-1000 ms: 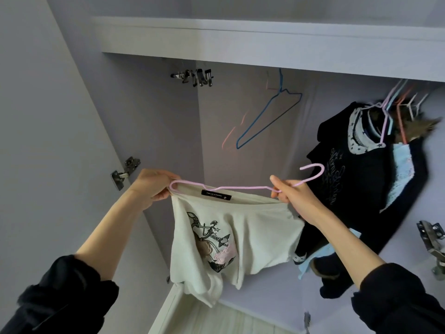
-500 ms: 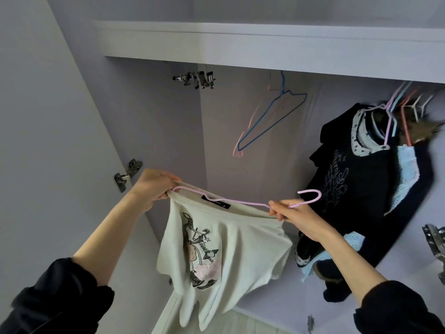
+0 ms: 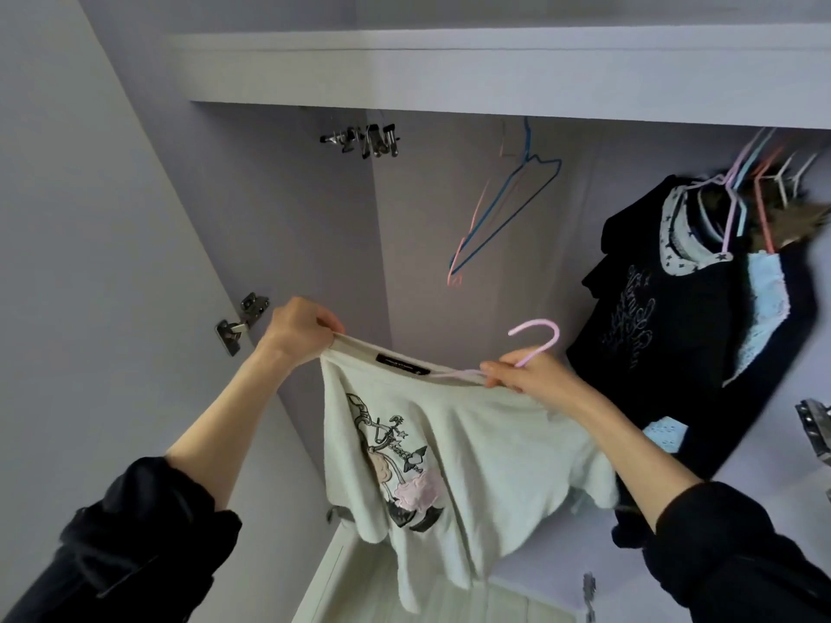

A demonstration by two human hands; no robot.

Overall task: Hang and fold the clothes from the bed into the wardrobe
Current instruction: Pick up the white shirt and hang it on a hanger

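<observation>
A: At the neckline of the pale printed top [image 3: 454, 447], both hands are clamped on. The left hand [image 3: 299, 328] pinches the collar edge at its far left end; the right hand [image 3: 524, 375] has its fingers curled round the neck of the pink hanger [image 3: 537, 341] together with the cloth beneath it.

B: And the hanger itself, is it in the garment?

A: Partly, as far as I can tell. The hook stands free above the right hand, and a short run of pink wire shows by the black label; the rest is hidden inside the collar. The top hangs below the hands, in front of the open wardrobe [image 3: 449, 69], not yet on any rail.

B: What is around it?

A: Up and behind, empty blue and pink hangers [image 3: 503, 209]. To the right, dark clothes [image 3: 665, 335] already hung on a bunch of hangers.

B: So what could go wrong?

A: I'd judge the left shoulder is the weak point. If the left hand lets go before the wire sits under that side, the collar could slide off and the top drop. Also, the rail is out of sight, so the hook may be aimed blind and snag the neighbouring hangers instead.
</observation>
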